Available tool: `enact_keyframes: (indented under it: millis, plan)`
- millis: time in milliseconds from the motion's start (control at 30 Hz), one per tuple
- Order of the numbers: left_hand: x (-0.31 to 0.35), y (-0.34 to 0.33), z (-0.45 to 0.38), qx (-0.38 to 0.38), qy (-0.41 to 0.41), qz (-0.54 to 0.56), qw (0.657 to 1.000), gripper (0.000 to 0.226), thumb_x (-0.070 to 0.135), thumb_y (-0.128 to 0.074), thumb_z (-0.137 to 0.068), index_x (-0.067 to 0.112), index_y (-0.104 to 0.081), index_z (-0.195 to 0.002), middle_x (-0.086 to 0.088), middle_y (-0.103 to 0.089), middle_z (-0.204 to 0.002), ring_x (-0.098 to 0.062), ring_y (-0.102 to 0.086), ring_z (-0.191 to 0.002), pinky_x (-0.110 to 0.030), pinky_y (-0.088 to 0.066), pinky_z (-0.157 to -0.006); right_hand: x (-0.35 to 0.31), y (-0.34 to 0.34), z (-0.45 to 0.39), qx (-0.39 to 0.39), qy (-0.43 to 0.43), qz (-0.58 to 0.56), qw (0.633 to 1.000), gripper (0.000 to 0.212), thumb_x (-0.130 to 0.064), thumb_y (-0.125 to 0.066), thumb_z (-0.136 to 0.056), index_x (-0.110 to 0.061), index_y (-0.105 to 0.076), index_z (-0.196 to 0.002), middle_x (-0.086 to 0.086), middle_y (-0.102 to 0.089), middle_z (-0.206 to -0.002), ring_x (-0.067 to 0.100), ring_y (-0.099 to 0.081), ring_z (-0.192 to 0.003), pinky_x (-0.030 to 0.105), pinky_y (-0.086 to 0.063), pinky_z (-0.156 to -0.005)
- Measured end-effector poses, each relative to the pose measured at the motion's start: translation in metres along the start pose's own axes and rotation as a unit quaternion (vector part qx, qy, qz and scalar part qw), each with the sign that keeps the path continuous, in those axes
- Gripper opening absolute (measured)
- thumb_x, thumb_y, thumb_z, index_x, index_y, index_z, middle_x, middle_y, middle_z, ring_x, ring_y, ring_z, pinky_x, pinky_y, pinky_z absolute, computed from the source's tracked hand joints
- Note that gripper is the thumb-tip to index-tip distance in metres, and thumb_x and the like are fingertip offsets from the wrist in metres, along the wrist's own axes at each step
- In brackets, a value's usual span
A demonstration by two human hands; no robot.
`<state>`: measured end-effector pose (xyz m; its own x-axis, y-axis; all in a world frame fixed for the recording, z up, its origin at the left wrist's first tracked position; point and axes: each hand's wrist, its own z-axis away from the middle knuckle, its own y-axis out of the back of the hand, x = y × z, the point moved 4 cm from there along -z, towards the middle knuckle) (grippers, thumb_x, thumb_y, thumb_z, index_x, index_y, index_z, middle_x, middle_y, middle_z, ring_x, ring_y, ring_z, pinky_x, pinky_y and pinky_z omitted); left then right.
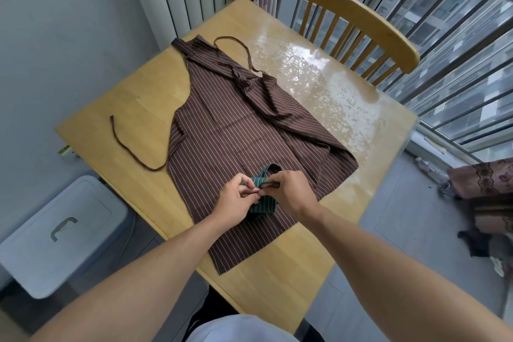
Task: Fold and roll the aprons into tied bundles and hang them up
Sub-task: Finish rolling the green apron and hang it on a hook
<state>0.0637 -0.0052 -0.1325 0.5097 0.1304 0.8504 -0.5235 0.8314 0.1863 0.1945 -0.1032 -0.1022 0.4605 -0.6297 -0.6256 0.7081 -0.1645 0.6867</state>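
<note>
Currently left hand (237, 197) and right hand (291, 191) together, pinching strap on green bundle (262, 204) over brown apron (236, 130); keep roll compressed, cinch knot evenly

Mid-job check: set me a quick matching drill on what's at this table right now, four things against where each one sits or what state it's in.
Things:
1. brown striped apron
2. green striped bundle
3. wooden chair
4. grey storage bin

States or places:
A. on the floor left of the table
B. spread flat on the table
C. pinched by the left hand and right hand
D. at the table's far side, by the railing

Pairs: 1-B, 2-C, 3-D, 4-A
</note>
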Motion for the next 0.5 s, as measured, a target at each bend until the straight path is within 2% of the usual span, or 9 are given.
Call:
enact_keyframes:
  millis: [100,200,300,367,400,500]
  plan:
    - [0.001,0.000,0.000,0.007,-0.002,-0.013,1.000,0.020,0.009,-0.074,-0.092,0.014,-0.057,-0.100,0.002,-0.077,-0.096,-0.006,-0.073,-0.092,-0.024,-0.060,-0.082,-0.001,0.001,0.003,0.012,-0.005,0.012,1.000,0.014,-0.029,-0.079,-0.088,-0.022,-0.077,-0.100,-0.011,-0.071,-0.090,0.004,-0.066,-0.083,0.014,-0.051,-0.065]
    - [-0.001,0.001,-0.001,0.011,-0.009,-0.045,0.999,0.021,0.011,-0.076,-0.091,0.017,-0.056,-0.097,0.001,-0.076,-0.096,-0.008,-0.071,-0.092,-0.023,-0.059,-0.081,0.005,0.001,0.003,0.039,-0.068,-0.076,0.994,0.019,-0.023,-0.086,-0.081,-0.019,-0.068,-0.083,-0.009,-0.070,-0.079,0.001,-0.067,-0.072,0.014,-0.052,-0.058]
    - [-0.002,0.002,-0.001,0.011,-0.009,-0.048,0.999,0.021,0.009,-0.075,-0.090,0.015,-0.057,-0.097,0.002,-0.076,-0.094,-0.007,-0.071,-0.090,-0.021,-0.058,-0.081,0.003,-0.005,0.002,0.014,-0.089,-0.123,0.988,0.012,-0.019,-0.085,-0.082,-0.020,-0.074,-0.085,-0.008,-0.074,-0.083,0.001,-0.070,-0.076,0.018,-0.058,-0.068]
    - [-0.003,0.002,-0.001,0.014,-0.008,-0.050,0.999,0.020,0.008,-0.075,-0.090,0.016,-0.057,-0.096,0.002,-0.076,-0.094,-0.007,-0.072,-0.091,-0.023,-0.059,-0.082,0.001,-0.009,0.001,0.003,-0.073,-0.104,0.992,0.008,-0.020,-0.082,-0.085,-0.021,-0.079,-0.093,-0.009,-0.075,-0.087,0.003,-0.071,-0.082,0.024,-0.061,-0.079]
    - [-0.003,0.003,0.000,0.015,-0.008,-0.050,0.999,0.021,0.008,-0.075,-0.091,0.016,-0.057,-0.096,0.002,-0.076,-0.094,-0.006,-0.072,-0.091,-0.023,-0.059,-0.081,0.000,-0.010,0.000,0.004,-0.066,-0.085,0.994,0.007,-0.021,-0.080,-0.087,-0.021,-0.080,-0.095,-0.012,-0.074,-0.085,0.002,-0.069,-0.081,0.023,-0.060,-0.079]
    - [-0.002,0.003,0.000,0.016,-0.003,-0.043,0.999,0.021,0.006,-0.074,-0.091,0.016,-0.057,-0.097,0.004,-0.076,-0.094,-0.003,-0.072,-0.092,-0.020,-0.059,-0.079,-0.006,-0.008,0.003,-0.008,-0.003,0.010,1.000,0.010,-0.025,-0.074,-0.093,-0.023,-0.082,-0.099,-0.020,-0.063,-0.076,-0.002,-0.058,-0.069,0.017,-0.045,-0.066]
